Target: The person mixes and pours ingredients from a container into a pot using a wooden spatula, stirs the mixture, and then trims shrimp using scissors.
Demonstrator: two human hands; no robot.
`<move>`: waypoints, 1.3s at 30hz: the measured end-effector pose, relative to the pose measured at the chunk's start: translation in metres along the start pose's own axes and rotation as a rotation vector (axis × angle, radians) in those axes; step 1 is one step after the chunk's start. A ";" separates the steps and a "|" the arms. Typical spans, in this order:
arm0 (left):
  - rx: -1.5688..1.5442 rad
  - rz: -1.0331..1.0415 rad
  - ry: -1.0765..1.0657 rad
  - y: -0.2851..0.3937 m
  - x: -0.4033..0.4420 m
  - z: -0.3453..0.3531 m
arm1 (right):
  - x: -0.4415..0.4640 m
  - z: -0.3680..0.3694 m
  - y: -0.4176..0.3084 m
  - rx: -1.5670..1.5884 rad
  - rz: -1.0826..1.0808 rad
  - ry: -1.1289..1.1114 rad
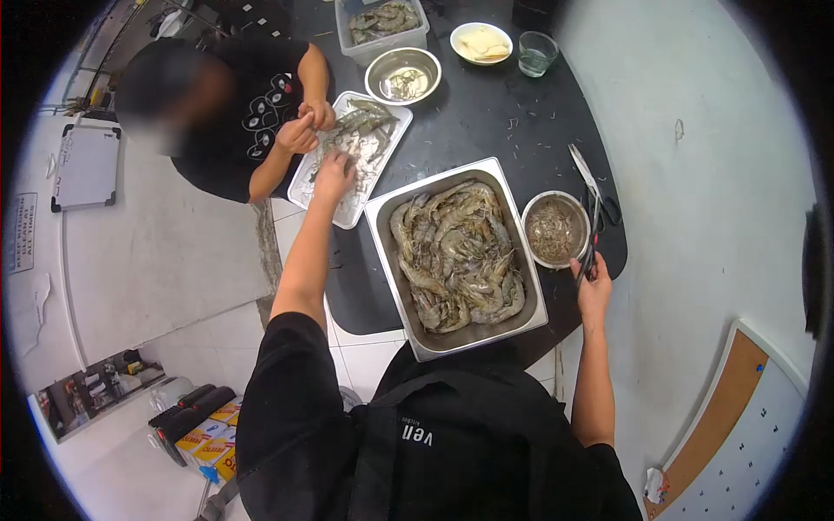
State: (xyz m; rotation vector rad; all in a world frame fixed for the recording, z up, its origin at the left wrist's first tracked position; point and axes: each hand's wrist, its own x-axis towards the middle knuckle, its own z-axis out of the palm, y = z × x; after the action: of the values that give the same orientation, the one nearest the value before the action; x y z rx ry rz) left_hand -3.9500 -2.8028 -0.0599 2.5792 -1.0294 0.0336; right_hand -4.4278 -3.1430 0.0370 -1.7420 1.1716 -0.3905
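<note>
My left hand (334, 177) reaches into a white tray (393, 144) with some raw shrimp (369, 115) and pale scraps. Its fingers are curled down, and what they grip is not clear. Black-handled scissors (588, 263) are in my right hand (595, 285), beside a small metal bowl (527, 240) of shrimp trimmings in cloudy liquid. Just beyond, another pair of scissors (585, 170) with silver blades seems to lie on the table. Between my arms stands a deep steel pan (395, 300) heaped with whole raw shrimp (456, 252).
Across the tray, a co-worker's hands (308, 128) meet above its edge. Further back on the dark table (486, 113) are a metal bowl (373, 94), a plastic tub (417, 36) of shrimp, a white bowl (457, 52) with pale pieces and a glass (538, 56). A wall (695, 191) borders the right side.
</note>
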 end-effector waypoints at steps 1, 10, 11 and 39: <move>0.003 0.010 -0.024 -0.002 -0.009 -0.003 | 0.003 -0.003 0.006 -0.015 -0.003 0.000; -0.034 -0.014 0.039 0.015 -0.002 -0.037 | 0.027 -0.010 0.009 0.045 0.015 0.001; -0.051 -0.002 0.121 0.014 0.012 -0.032 | 0.026 -0.010 0.006 0.042 0.015 0.006; -0.091 0.182 0.189 0.026 0.038 0.014 | 0.009 -0.027 0.010 0.053 0.072 0.073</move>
State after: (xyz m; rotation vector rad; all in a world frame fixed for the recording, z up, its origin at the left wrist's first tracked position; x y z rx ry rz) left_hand -3.9406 -2.8502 -0.0585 2.3423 -1.1615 0.2656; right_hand -4.4470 -3.1656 0.0394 -1.6469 1.2611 -0.4418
